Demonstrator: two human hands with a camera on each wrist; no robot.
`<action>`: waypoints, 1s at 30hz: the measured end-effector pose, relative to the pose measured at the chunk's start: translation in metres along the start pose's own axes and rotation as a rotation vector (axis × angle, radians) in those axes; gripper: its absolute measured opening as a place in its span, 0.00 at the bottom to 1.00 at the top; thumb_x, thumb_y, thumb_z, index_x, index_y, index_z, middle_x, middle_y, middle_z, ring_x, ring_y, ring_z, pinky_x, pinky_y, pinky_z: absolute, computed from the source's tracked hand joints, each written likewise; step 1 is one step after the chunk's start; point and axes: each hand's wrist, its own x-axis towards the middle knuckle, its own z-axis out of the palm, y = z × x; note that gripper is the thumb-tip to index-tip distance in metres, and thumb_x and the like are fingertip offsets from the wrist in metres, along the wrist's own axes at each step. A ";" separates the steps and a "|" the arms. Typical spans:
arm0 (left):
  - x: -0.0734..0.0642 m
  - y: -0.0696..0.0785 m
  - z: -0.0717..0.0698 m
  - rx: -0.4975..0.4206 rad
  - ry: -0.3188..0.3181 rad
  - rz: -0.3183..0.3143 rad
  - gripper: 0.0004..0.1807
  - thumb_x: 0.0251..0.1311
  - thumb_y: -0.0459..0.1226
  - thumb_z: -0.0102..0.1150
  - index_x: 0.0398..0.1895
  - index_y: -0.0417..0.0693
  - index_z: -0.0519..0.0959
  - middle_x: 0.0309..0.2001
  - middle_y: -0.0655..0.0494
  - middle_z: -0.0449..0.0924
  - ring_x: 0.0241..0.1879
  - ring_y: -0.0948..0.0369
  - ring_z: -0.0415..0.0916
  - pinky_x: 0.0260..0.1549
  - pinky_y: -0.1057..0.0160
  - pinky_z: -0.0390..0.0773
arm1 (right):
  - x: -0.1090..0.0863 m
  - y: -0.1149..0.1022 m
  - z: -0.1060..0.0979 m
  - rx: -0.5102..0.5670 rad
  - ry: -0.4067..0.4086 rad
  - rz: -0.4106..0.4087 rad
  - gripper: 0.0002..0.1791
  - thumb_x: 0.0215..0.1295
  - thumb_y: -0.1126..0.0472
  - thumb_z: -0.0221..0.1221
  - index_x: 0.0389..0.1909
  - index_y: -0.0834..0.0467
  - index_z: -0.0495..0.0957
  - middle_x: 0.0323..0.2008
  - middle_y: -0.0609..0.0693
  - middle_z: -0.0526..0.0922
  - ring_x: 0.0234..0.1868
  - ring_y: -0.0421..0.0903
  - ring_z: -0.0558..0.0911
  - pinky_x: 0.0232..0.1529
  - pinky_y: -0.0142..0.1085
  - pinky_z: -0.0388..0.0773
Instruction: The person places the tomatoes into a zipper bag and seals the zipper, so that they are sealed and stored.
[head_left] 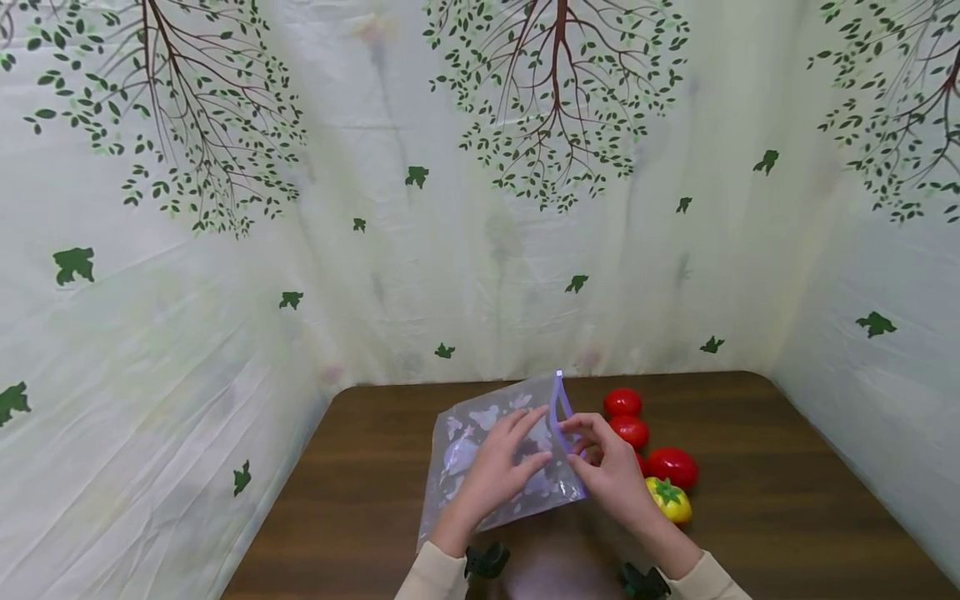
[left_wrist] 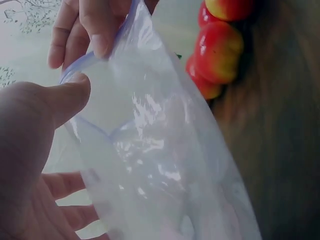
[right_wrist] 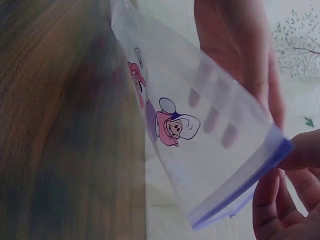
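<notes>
A clear zip bag (head_left: 487, 467) with a purple zip edge and printed pale shapes stands tilted over the table between my hands. My left hand (head_left: 498, 471) lies against its side with spread, fairly straight fingers; the fingertips show through the film in the right wrist view. The left thumb (left_wrist: 70, 97) touches the bag near its rim. With thumb and curled fingers, my right hand (head_left: 607, 467) pinches the purple zip edge (right_wrist: 250, 182). The bag's mouth gapes a little in the left wrist view. Cartoon figures (right_wrist: 172, 127) are printed on one face.
Right of the bag, beside my right hand, lie several shiny red round fruits or vegetables (head_left: 672, 467) and a yellow one (head_left: 667, 500) with a green top. The brown wooden table (head_left: 772, 500) is bordered by hanging pale cloth (head_left: 495, 325) with leaf prints.
</notes>
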 end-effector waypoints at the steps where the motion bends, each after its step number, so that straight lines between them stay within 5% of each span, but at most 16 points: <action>1: 0.002 0.002 0.000 -0.002 -0.004 0.003 0.35 0.68 0.54 0.60 0.77 0.72 0.61 0.73 0.49 0.62 0.71 0.48 0.61 0.60 0.36 0.69 | 0.000 0.000 0.000 0.003 0.000 -0.001 0.32 0.54 0.74 0.71 0.55 0.43 0.75 0.49 0.39 0.84 0.36 0.44 0.82 0.36 0.36 0.84; 7: 0.011 0.007 0.004 -0.038 -0.028 0.016 0.32 0.70 0.55 0.56 0.75 0.74 0.62 0.74 0.48 0.61 0.71 0.47 0.60 0.58 0.34 0.70 | 0.001 0.002 0.002 0.016 -0.009 0.021 0.31 0.54 0.75 0.71 0.52 0.42 0.76 0.47 0.38 0.85 0.36 0.44 0.81 0.36 0.36 0.83; 16: 0.023 0.007 0.005 0.019 -0.001 0.074 0.20 0.69 0.52 0.60 0.61 0.62 0.73 0.63 0.59 0.73 0.67 0.57 0.66 0.65 0.44 0.67 | 0.005 0.008 0.002 0.074 -0.027 0.019 0.24 0.58 0.70 0.70 0.49 0.45 0.75 0.49 0.40 0.86 0.41 0.45 0.83 0.39 0.38 0.83; 24: 0.022 0.009 0.006 0.023 0.037 0.075 0.19 0.69 0.50 0.61 0.57 0.56 0.74 0.51 0.63 0.77 0.46 0.56 0.76 0.46 0.59 0.78 | 0.006 0.003 0.002 0.130 -0.025 0.069 0.22 0.59 0.72 0.69 0.49 0.51 0.75 0.47 0.46 0.87 0.43 0.47 0.84 0.40 0.38 0.83; 30: 0.024 0.009 0.004 0.054 0.085 0.102 0.16 0.68 0.49 0.63 0.53 0.55 0.75 0.47 0.62 0.78 0.42 0.57 0.77 0.42 0.61 0.77 | 0.007 -0.014 -0.001 0.155 -0.033 0.074 0.22 0.58 0.74 0.69 0.51 0.56 0.75 0.45 0.52 0.86 0.44 0.53 0.84 0.41 0.40 0.84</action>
